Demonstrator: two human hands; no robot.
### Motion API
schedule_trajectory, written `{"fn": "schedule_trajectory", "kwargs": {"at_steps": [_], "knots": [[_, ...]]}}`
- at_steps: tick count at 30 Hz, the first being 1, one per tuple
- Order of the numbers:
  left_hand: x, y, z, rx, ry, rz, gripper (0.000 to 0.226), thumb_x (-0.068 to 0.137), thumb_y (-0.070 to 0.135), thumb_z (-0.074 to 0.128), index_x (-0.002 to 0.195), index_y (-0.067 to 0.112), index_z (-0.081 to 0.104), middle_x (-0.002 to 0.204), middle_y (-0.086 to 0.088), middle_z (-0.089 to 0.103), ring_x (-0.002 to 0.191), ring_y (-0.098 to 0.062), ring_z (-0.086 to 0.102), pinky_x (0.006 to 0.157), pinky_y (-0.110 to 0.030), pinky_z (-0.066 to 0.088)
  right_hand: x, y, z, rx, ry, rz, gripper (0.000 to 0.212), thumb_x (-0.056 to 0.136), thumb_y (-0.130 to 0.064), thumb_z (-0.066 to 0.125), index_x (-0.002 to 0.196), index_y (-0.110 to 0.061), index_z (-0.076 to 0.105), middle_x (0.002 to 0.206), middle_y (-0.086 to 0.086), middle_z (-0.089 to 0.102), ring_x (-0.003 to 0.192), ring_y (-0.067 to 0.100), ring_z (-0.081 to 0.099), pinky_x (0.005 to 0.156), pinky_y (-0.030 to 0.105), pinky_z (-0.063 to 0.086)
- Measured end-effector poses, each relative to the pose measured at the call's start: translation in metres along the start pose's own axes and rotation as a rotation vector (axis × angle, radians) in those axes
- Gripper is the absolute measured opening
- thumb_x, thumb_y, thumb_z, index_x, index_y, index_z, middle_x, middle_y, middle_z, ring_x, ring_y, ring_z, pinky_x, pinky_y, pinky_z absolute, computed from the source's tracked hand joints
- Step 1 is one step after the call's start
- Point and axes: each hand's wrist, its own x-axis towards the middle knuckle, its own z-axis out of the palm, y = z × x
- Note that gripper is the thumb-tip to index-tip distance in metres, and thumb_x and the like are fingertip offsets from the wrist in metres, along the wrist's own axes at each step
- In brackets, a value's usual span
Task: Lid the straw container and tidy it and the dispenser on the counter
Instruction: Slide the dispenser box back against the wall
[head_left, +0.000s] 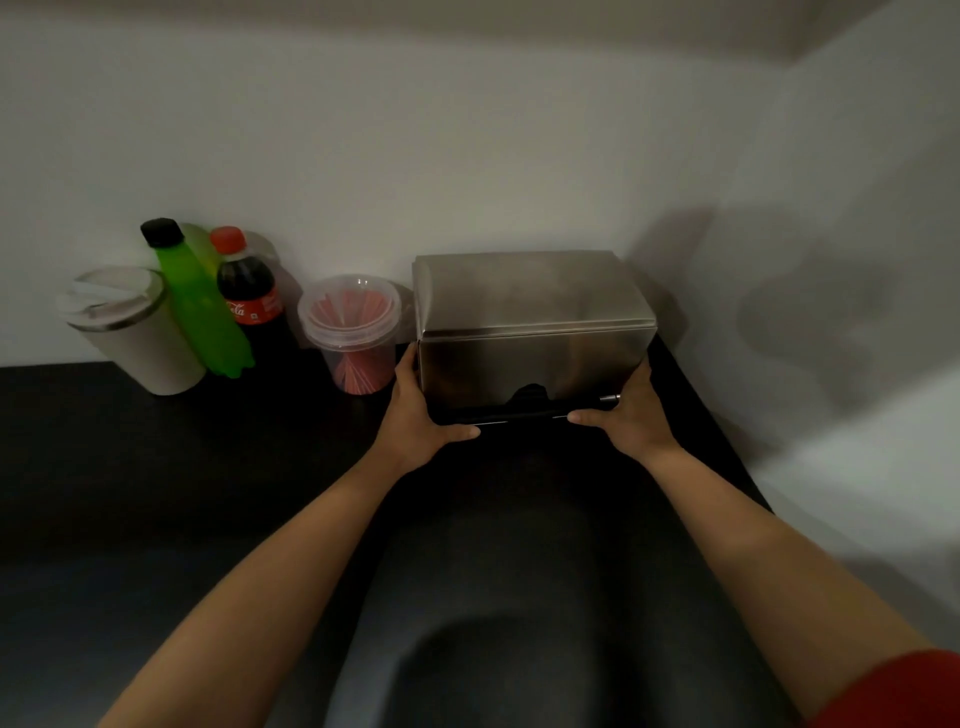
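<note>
Against the pale wall at the back of the dark table (130, 467), a steel dispenser (530, 322) is sitting in the corner where a second wall is coming in from the right. Both hands are clamped on its lower front corners: the left hand (418, 415) is pressing the left side with the thumb lying along the bottom edge, and the right hand (626, 415) is mirroring it on the right side, just under a small metal knob. Just beside the dispenser on its left, the clear straw container (350, 332) is standing upright with its transparent lid on, red straws showing through. Further left, a cola bottle (249, 296) with a red cap and a green bottle (200, 306) with a black cap are leaning close together, and a pale tumbler (132, 332) is standing next to them, touching the green one. The room is dim; soft shadows are falling across the right wall, and the table surface is looking matte and nearly black. A red sleeve (893, 691) is showing at the lower right edge.
</note>
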Motion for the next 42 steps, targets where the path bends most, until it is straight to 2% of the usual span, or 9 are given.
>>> {"fn": "schedule_trajectory", "kwargs": {"at_steps": [3,7,11,14,22,26,31,36,42], "knots": [[0.007,-0.003,-0.003,0.012,-0.011,-0.012,0.13,0.053,0.013,0.09,0.148,0.011,0.001,0.152,-0.008,0.022,0.138,-0.019,0.028,0.111,-0.031,0.029,0.005,0.0,0.002,-0.013,-0.005,-0.033,0.112,0.055,-0.01,0.087,0.143,-0.006,0.017,0.144,0.011,0.037,0.123,0.01,0.035,0.084,-0.003,0.021],[0.009,-0.006,-0.004,0.02,-0.023,-0.016,0.131,0.053,0.017,0.091,0.148,0.012,0.001,0.152,-0.008,0.021,0.139,-0.019,0.027,0.113,-0.039,0.031,0.005,0.001,0.002,-0.013,-0.01,-0.039,0.111,0.057,-0.011,0.086,0.143,-0.006,0.017,0.143,0.011,0.038,0.12,0.008,0.034,0.081,-0.005,0.02],[0.008,-0.007,-0.003,0.025,-0.026,-0.02,0.131,0.053,0.017,0.091,0.148,0.012,0.0,0.153,-0.008,0.02,0.139,-0.019,0.026,0.113,-0.038,0.03,0.002,0.002,0.002,-0.003,-0.013,-0.038,0.106,0.057,-0.011,0.086,0.141,-0.007,0.021,0.142,0.01,0.039,0.124,0.01,0.035,0.094,0.008,0.024],[0.007,-0.006,-0.003,0.014,-0.011,-0.016,0.13,0.053,0.014,0.09,0.148,0.011,0.001,0.151,-0.006,0.022,0.137,-0.016,0.028,0.109,-0.028,0.029,0.001,0.001,0.002,-0.001,-0.017,-0.005,0.101,0.058,-0.012,0.086,0.138,-0.006,0.024,0.141,0.01,0.04,0.131,0.022,0.038,0.099,0.019,0.027],[0.003,-0.003,0.0,-0.013,0.014,-0.038,0.125,0.056,0.009,0.089,0.148,0.013,0.003,0.15,-0.008,0.028,0.135,-0.017,0.031,0.105,-0.023,0.029,-0.001,0.002,0.001,-0.013,-0.014,0.039,0.099,0.059,-0.017,0.086,0.137,-0.008,0.025,0.141,0.01,0.042,0.13,0.024,0.039,0.097,0.022,0.028],[0.001,-0.001,0.0,-0.024,0.005,-0.046,0.126,0.056,0.01,0.089,0.148,0.015,0.002,0.151,-0.009,0.027,0.138,-0.02,0.03,0.112,-0.034,0.029,-0.001,0.001,0.001,-0.008,-0.01,0.042,0.099,0.059,-0.016,0.086,0.137,-0.008,0.025,0.14,0.009,0.043,0.129,0.024,0.04,0.097,0.021,0.029],[-0.001,-0.001,0.001,-0.016,0.002,-0.044,0.126,0.057,0.01,0.088,0.148,0.011,0.002,0.151,-0.011,0.025,0.139,-0.023,0.028,0.114,-0.044,0.029,0.0,0.001,0.001,0.0,-0.015,0.045,0.102,0.059,-0.018,0.086,0.139,-0.009,0.023,0.142,0.009,0.041,0.13,0.024,0.039,0.097,0.021,0.029],[-0.004,-0.002,0.001,-0.01,0.016,-0.048,0.122,0.06,0.01,0.086,0.148,0.012,0.002,0.15,-0.012,0.027,0.139,-0.024,0.03,0.113,-0.046,0.03,-0.002,0.001,0.004,0.0,-0.001,0.05,0.102,0.058,-0.018,0.087,0.138,-0.009,0.024,0.141,0.008,0.043,0.129,0.023,0.04,0.095,0.021,0.029],[-0.006,-0.002,-0.003,0.0,0.02,-0.032,0.118,0.062,0.012,0.086,0.148,0.012,0.006,0.15,-0.01,0.03,0.138,-0.023,0.031,0.113,-0.042,0.03,-0.003,0.0,0.004,0.004,0.004,0.048,0.101,0.058,-0.018,0.087,0.138,-0.009,0.025,0.141,0.008,0.043,0.129,0.023,0.04,0.095,0.021,0.03]]}}
